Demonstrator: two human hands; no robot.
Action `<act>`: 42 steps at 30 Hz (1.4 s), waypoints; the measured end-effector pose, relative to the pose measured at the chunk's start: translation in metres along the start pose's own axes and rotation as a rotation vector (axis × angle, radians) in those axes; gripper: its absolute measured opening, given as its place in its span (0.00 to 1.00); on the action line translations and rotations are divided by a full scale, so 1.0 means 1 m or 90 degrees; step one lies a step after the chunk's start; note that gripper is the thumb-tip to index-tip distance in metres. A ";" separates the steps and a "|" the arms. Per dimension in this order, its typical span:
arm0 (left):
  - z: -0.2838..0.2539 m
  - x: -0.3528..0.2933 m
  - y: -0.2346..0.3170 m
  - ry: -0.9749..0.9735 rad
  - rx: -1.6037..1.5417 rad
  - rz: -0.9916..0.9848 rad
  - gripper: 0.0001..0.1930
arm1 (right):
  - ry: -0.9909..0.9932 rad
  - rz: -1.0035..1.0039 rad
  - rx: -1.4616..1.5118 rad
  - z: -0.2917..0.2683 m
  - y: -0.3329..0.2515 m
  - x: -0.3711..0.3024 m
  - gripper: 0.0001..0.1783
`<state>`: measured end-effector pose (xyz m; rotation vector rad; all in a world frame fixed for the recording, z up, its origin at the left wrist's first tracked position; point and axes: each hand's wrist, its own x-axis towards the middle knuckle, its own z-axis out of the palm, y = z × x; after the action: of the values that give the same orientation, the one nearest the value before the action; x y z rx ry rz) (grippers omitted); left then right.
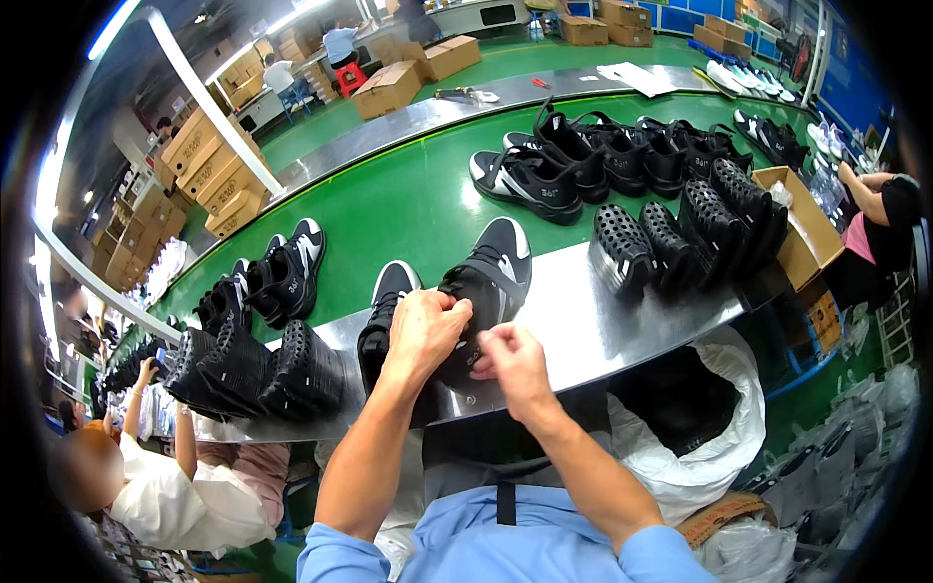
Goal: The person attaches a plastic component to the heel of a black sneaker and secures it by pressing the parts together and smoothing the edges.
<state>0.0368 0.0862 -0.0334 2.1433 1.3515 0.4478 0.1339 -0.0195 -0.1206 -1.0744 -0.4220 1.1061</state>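
Observation:
A black sneaker [499, 267] with a white toe edge stands on the metal bench edge in front of me, its toe pointing away. My left hand [428, 328] is closed at the sneaker's opening, thumb and fingers pinched together on its upper. At the heel side, my right hand [512, 365] has its fingers curled into a pinch; whatever lies between them is too small to make out. A second black sneaker [391, 291] stands just left, partly covered by my left hand and forearm.
Black perforated shoe inserts [622, 245] stand upright on the right, with more sneakers [530, 180] behind on the green belt [389, 194]. Other inserts [303, 369] are at left. A white sack [729, 457] hangs below. A co-worker [194, 476] sits on the left.

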 end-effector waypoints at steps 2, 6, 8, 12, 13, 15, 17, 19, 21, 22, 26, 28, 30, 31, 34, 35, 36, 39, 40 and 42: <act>-0.001 -0.002 0.005 -0.004 -0.029 -0.004 0.22 | 0.042 -0.021 0.175 -0.017 -0.014 0.005 0.14; -0.002 0.000 0.024 -0.048 0.058 -0.045 0.22 | 0.091 0.017 0.176 -0.030 -0.045 0.026 0.14; -0.002 0.004 0.028 -0.066 0.052 -0.053 0.21 | 0.066 0.019 0.194 -0.036 -0.035 0.040 0.12; -0.001 0.007 0.021 -0.070 -0.046 -0.054 0.20 | 0.039 0.055 0.244 -0.044 -0.026 0.047 0.08; -0.002 0.007 0.021 -0.063 -0.054 -0.056 0.20 | 0.041 0.056 0.247 -0.044 -0.023 0.046 0.08; -0.002 0.010 0.011 -0.053 -0.086 -0.060 0.19 | 0.038 0.085 0.236 -0.043 -0.016 0.041 0.07; -0.004 0.010 0.009 -0.036 -0.115 -0.073 0.18 | 0.030 0.099 0.255 -0.037 -0.016 0.032 0.07; -0.006 0.007 0.016 -0.032 -0.106 -0.081 0.18 | 0.042 0.112 0.276 -0.029 -0.020 0.025 0.07; -0.005 0.007 0.018 -0.026 -0.097 -0.089 0.18 | 0.049 0.122 0.268 -0.027 -0.016 0.026 0.07; -0.004 0.008 0.018 -0.026 -0.090 -0.090 0.18 | 0.055 0.130 0.259 -0.027 -0.013 0.026 0.07; -0.003 0.007 0.029 -0.039 -0.059 -0.103 0.18 | 0.062 0.158 0.171 -0.014 0.000 0.020 0.10; 0.000 0.006 0.028 -0.038 -0.067 -0.095 0.18 | 0.050 0.171 0.152 -0.017 -0.002 0.021 0.11; -0.003 0.001 0.023 -0.035 -0.075 -0.087 0.17 | 0.036 0.184 0.131 -0.020 -0.004 0.018 0.12; -0.008 -0.002 0.018 -0.016 -0.053 -0.031 0.16 | 0.072 0.126 0.031 -0.024 -0.006 0.016 0.13; -0.021 -0.018 0.018 0.100 0.043 0.081 0.12 | 0.178 -0.149 -0.271 -0.031 -0.016 0.014 0.16; -0.024 -0.015 0.010 0.141 0.119 0.152 0.09 | 0.167 -0.182 -0.298 -0.026 -0.028 0.012 0.17; -0.027 -0.012 0.004 0.181 0.196 0.222 0.10 | 0.155 -0.214 -0.324 -0.021 -0.036 0.013 0.17; -0.014 0.010 0.002 0.159 0.203 0.311 0.09 | 0.072 -0.238 -0.462 0.009 -0.056 0.011 0.22; -0.013 0.012 0.010 0.153 0.227 0.317 0.09 | 0.073 -0.245 -0.470 0.006 -0.052 0.017 0.22; -0.023 0.015 0.001 0.129 0.217 0.355 0.08 | 0.003 -0.281 -0.552 -0.001 -0.036 0.031 0.21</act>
<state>0.0311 0.1055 -0.0153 2.8326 0.9599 0.7050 0.1664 0.0053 -0.0971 -1.6241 -1.1368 0.5042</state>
